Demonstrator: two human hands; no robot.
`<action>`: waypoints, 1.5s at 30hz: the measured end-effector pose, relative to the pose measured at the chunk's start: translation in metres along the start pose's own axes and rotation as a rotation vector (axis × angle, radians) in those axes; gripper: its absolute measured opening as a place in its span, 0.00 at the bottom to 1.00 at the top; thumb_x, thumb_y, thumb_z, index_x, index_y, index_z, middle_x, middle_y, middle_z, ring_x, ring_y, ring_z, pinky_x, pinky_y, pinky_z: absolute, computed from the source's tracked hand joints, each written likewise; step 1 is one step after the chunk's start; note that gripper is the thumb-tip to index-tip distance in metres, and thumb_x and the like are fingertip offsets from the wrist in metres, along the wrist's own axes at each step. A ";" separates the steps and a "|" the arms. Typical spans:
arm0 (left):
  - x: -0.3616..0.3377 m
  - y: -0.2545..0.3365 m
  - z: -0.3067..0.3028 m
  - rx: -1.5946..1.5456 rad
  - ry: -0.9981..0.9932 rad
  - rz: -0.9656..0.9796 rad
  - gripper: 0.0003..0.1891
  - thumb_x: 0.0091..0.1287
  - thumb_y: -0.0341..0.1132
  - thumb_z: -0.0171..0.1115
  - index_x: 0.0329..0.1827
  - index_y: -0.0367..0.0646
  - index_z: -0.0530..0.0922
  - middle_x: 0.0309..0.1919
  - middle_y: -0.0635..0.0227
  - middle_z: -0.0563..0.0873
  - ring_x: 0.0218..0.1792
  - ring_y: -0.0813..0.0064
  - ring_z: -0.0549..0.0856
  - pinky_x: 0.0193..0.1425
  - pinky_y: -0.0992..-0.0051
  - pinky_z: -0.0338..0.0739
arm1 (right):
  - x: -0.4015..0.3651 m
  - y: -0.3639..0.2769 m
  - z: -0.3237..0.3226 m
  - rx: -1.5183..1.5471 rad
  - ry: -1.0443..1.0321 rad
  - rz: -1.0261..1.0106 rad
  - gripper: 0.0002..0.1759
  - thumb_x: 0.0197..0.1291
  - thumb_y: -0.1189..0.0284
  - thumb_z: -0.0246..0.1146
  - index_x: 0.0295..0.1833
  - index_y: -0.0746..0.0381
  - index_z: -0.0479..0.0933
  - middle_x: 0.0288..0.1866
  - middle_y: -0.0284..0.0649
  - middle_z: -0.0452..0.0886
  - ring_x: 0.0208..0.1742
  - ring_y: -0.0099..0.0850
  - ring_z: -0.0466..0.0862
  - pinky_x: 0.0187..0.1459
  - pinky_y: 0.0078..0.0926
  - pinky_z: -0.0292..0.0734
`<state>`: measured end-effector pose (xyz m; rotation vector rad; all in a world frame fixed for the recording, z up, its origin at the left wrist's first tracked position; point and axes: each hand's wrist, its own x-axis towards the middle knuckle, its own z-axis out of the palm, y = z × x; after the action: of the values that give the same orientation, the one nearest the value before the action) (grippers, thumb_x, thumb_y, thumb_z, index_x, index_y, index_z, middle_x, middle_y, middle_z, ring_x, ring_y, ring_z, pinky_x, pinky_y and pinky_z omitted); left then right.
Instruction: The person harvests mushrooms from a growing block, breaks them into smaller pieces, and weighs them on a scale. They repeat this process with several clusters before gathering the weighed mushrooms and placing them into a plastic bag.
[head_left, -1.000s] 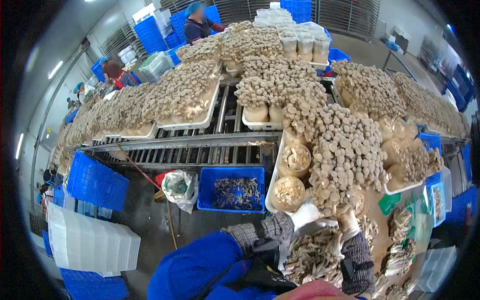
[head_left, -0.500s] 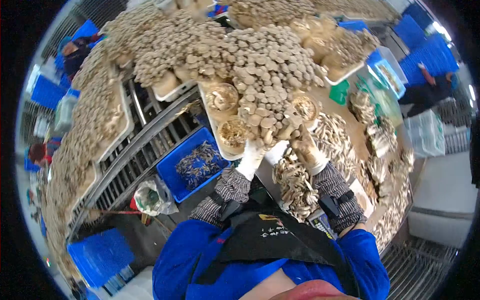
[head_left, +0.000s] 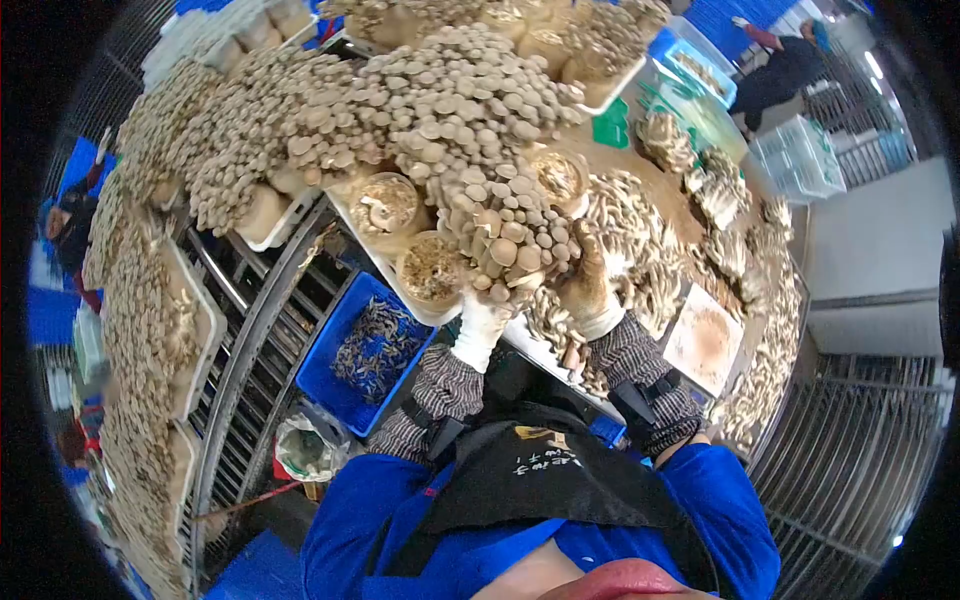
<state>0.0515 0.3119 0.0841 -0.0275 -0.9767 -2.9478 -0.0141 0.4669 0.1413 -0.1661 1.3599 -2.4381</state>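
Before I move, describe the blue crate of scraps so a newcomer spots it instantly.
Find the metal roller conveyor on the left. Between it and the person's patterned left sleeve sits a rectangular blue plastic crate. Unlike the open plastic bag beside it, it holds loose, dark scraps.

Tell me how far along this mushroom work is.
Looks done: the bottles nearest the person show no standing caps, and loose mushrooms lie heaped to the right. In hand: one cluster, between the left hand and right hand. Left: many standing clusters beyond, so much of it seems undone.
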 end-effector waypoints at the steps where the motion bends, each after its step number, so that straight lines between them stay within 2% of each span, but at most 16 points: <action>1: -0.002 -0.012 0.003 0.710 0.000 0.252 0.34 0.64 0.21 0.65 0.73 0.38 0.61 0.69 0.55 0.71 0.62 0.60 0.79 0.60 0.62 0.82 | -0.007 -0.009 0.004 0.110 0.054 0.031 0.39 0.74 0.45 0.45 0.77 0.63 0.56 0.73 0.41 0.67 0.71 0.30 0.70 0.69 0.30 0.67; 4: -0.002 -0.019 0.034 1.098 -0.132 0.390 0.32 0.67 0.24 0.62 0.73 0.37 0.60 0.67 0.53 0.72 0.63 0.59 0.78 0.61 0.63 0.81 | -0.035 -0.032 -0.017 0.085 0.020 -0.096 0.41 0.73 0.44 0.47 0.78 0.64 0.54 0.75 0.41 0.64 0.72 0.31 0.69 0.72 0.30 0.64; 5: 0.001 -0.034 0.042 0.569 -0.090 0.152 0.32 0.69 0.33 0.64 0.73 0.36 0.59 0.65 0.55 0.74 0.62 0.61 0.79 0.63 0.63 0.80 | -0.041 -0.036 -0.040 0.138 0.091 -0.027 0.43 0.72 0.43 0.49 0.78 0.63 0.54 0.76 0.42 0.64 0.72 0.32 0.68 0.73 0.32 0.63; 8: 0.008 -0.052 0.088 0.431 -0.279 0.169 0.35 0.70 0.43 0.66 0.73 0.37 0.59 0.64 0.58 0.75 0.61 0.65 0.80 0.64 0.62 0.80 | -0.081 -0.070 -0.073 0.205 0.079 -0.153 0.48 0.67 0.40 0.56 0.79 0.63 0.52 0.79 0.43 0.58 0.77 0.36 0.62 0.74 0.37 0.62; 9: 0.004 -0.050 0.112 0.302 -0.236 -0.145 0.32 0.71 0.41 0.64 0.72 0.37 0.62 0.64 0.57 0.76 0.62 0.65 0.80 0.65 0.62 0.79 | -0.095 -0.075 -0.093 0.206 0.193 -0.185 0.46 0.69 0.40 0.52 0.77 0.65 0.56 0.75 0.45 0.64 0.74 0.36 0.67 0.72 0.36 0.64; 13: 0.003 -0.127 0.122 0.054 -0.279 -0.467 0.33 0.59 0.21 0.65 0.70 0.37 0.68 0.65 0.61 0.76 0.65 0.67 0.76 0.70 0.68 0.74 | -0.165 -0.093 -0.198 0.034 0.369 -0.274 0.46 0.68 0.40 0.53 0.78 0.61 0.54 0.73 0.45 0.65 0.68 0.34 0.70 0.68 0.34 0.67; 17: -0.030 -0.209 0.166 0.392 -0.425 -0.489 0.40 0.58 0.27 0.70 0.75 0.44 0.63 0.65 0.62 0.76 0.66 0.66 0.75 0.71 0.66 0.73 | -0.219 -0.117 -0.274 -0.026 0.443 -0.299 0.42 0.71 0.40 0.47 0.73 0.66 0.61 0.69 0.48 0.70 0.68 0.36 0.72 0.69 0.34 0.67; 21: -0.034 -0.252 0.247 0.310 -0.436 -0.843 0.49 0.50 0.36 0.81 0.76 0.48 0.62 0.67 0.66 0.75 0.67 0.69 0.74 0.73 0.66 0.70 | -0.280 -0.152 -0.319 -0.071 0.471 -0.370 0.40 0.71 0.42 0.49 0.69 0.68 0.65 0.64 0.48 0.75 0.63 0.35 0.77 0.65 0.33 0.72; 28: 0.030 -0.294 0.274 1.161 -0.882 -0.657 0.46 0.54 0.37 0.78 0.76 0.46 0.63 0.69 0.66 0.74 0.67 0.71 0.74 0.71 0.69 0.70 | -0.323 -0.155 -0.348 -0.324 0.817 -0.242 0.38 0.65 0.51 0.62 0.67 0.71 0.65 0.60 0.51 0.76 0.59 0.37 0.78 0.61 0.32 0.75; 33: 0.007 -0.279 0.298 1.249 -0.732 -0.455 0.51 0.52 0.38 0.76 0.79 0.41 0.56 0.75 0.53 0.65 0.74 0.62 0.65 0.76 0.66 0.61 | -0.331 -0.142 -0.375 -0.448 0.771 -0.200 0.48 0.64 0.62 0.67 0.77 0.68 0.47 0.72 0.55 0.62 0.64 0.40 0.77 0.48 0.27 0.86; 34: -0.003 -0.279 0.301 1.383 -0.754 -0.266 0.50 0.53 0.40 0.75 0.78 0.42 0.57 0.76 0.52 0.62 0.76 0.60 0.61 0.77 0.63 0.59 | -0.331 -0.144 -0.377 -0.531 0.814 -0.236 0.50 0.60 0.64 0.71 0.76 0.72 0.49 0.71 0.60 0.64 0.71 0.45 0.69 0.69 0.39 0.68; 35: -0.014 -0.282 0.304 1.510 -0.774 -0.073 0.49 0.54 0.41 0.74 0.78 0.42 0.58 0.77 0.51 0.60 0.78 0.57 0.57 0.79 0.60 0.57 | -0.329 -0.146 -0.381 -0.525 0.810 -0.227 0.50 0.60 0.64 0.71 0.76 0.72 0.49 0.71 0.60 0.64 0.71 0.45 0.69 0.69 0.39 0.68; 36: -0.034 -0.280 0.330 1.211 -0.676 -0.256 0.48 0.53 0.46 0.74 0.77 0.45 0.61 0.78 0.51 0.57 0.79 0.53 0.53 0.80 0.54 0.53 | -0.328 -0.159 -0.380 -0.783 0.766 -0.288 0.50 0.58 0.64 0.72 0.76 0.72 0.49 0.72 0.61 0.62 0.72 0.47 0.68 0.70 0.41 0.67; 37: -0.037 -0.290 0.325 1.638 -0.846 0.075 0.47 0.49 0.50 0.75 0.74 0.47 0.65 0.78 0.51 0.56 0.78 0.44 0.54 0.79 0.49 0.52 | -0.325 -0.170 -0.379 -1.042 0.709 -0.349 0.51 0.57 0.65 0.72 0.76 0.72 0.49 0.74 0.62 0.59 0.74 0.48 0.66 0.71 0.43 0.66; 40: -0.055 -0.311 0.331 1.902 -0.860 0.243 0.42 0.49 0.53 0.75 0.67 0.45 0.73 0.76 0.48 0.56 0.75 0.34 0.53 0.77 0.44 0.52 | -0.313 -0.200 -0.375 -1.219 0.520 -0.303 0.46 0.57 0.63 0.71 0.76 0.65 0.56 0.75 0.58 0.60 0.74 0.51 0.65 0.72 0.44 0.65; 45: -0.044 -0.322 0.338 1.972 -0.908 0.237 0.43 0.49 0.58 0.73 0.65 0.41 0.73 0.74 0.46 0.59 0.75 0.36 0.52 0.77 0.45 0.50 | -0.300 -0.218 -0.370 -1.489 0.335 -0.223 0.38 0.57 0.59 0.68 0.71 0.61 0.67 0.74 0.56 0.63 0.73 0.53 0.66 0.70 0.44 0.68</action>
<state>0.0844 0.7730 0.1624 -1.1692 -2.8803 -0.5692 0.1157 0.9741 0.1461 -0.2493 3.1086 -1.0556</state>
